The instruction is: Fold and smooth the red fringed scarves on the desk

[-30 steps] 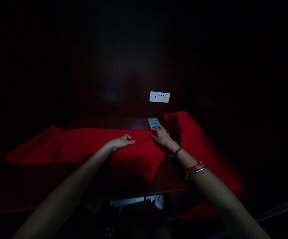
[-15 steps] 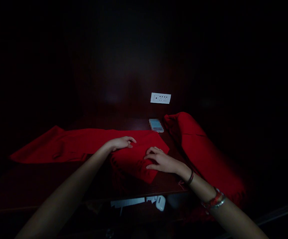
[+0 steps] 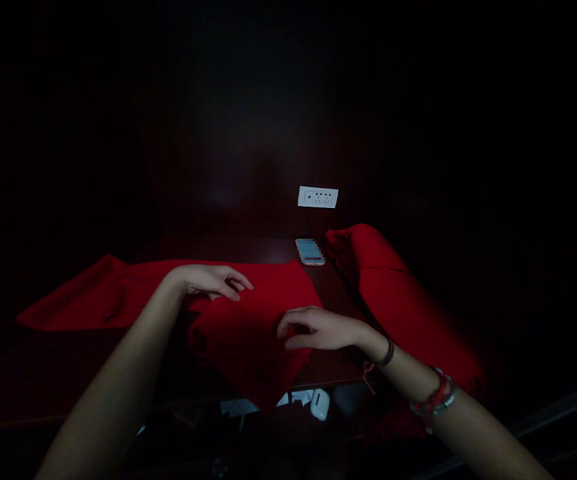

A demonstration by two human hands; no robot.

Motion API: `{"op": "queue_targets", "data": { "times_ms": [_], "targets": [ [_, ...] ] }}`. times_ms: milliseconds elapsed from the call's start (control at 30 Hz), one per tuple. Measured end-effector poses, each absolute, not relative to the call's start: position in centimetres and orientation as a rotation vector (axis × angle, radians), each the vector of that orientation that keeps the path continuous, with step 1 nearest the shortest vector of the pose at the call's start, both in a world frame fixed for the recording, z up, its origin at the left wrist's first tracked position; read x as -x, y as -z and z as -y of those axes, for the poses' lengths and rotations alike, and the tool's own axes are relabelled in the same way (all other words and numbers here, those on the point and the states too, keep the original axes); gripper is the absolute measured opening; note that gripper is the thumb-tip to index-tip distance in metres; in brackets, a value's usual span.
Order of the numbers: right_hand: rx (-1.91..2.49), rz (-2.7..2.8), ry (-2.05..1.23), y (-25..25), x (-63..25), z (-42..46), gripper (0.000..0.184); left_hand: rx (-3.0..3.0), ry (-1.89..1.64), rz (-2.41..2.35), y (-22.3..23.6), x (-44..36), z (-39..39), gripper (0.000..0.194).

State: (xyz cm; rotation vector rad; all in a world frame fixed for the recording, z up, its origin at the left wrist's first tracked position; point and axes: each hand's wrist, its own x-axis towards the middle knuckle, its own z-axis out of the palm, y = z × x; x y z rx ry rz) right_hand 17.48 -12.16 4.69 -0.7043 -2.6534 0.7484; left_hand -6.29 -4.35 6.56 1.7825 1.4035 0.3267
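Note:
A red scarf [image 3: 268,287] with a fringed end stretches across the dark wooden surface, and its fringe hangs over the front edge. My left hand [image 3: 213,280] rests on the scarf's upper part, fingers extended and slightly bent, thumb apart from them. On the scarf's right side lies my right hand [image 3: 321,328], fingers curved and a gap showing between them and the thumb. Neither hand visibly grips the cloth. To the right of my right hand, a second red cloth bundle [image 3: 393,293] lies folded, its near end fading into shadow.
A phone [image 3: 310,252] lies behind the scarf, below a white wall socket [image 3: 318,197]. Under the front edge, a white earbud case [image 3: 320,405] and some papers [image 3: 238,406] show in a dark space. Much of the scene is too dark to make out.
My left hand has moved left across the scarf. The scarf's fringed end has shifted left and toward me, now reaching past the front edge. My right hand has moved slightly left and lower.

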Motion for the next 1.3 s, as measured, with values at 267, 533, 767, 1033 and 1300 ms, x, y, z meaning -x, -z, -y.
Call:
{"op": "queue_targets", "data": {
  "times_ms": [267,533,767,1033,1300],
  "targets": [
    [1.627,1.982,-0.436,-0.4,-21.4,4.5,0.026,-1.812,-0.131,-1.315,-3.1,5.5,1.8,0.039],
    [1.508,1.464,-1.085,-0.2,-19.5,1.9,0.01,-2.016,-0.364,-1.241,-1.4,3.1,1.2,0.02],
    [1.32,1.317,-1.351,-1.1,-19.0,2.9,0.025,-1.75,-0.268,-1.479,-2.6,5.9,1.1,0.016],
    [1.376,1.577,-1.428,-0.9,-20.1,4.3,0.031,-1.783,-0.251,-1.431,-2.6,4.4,-0.2,0.028],
    [1.121,2.098,-1.098,0.3,-19.5,5.2,0.078,-1.695,-0.55,-1.409,-2.3,-1.1,-4.6,0.032]
  ]
}}
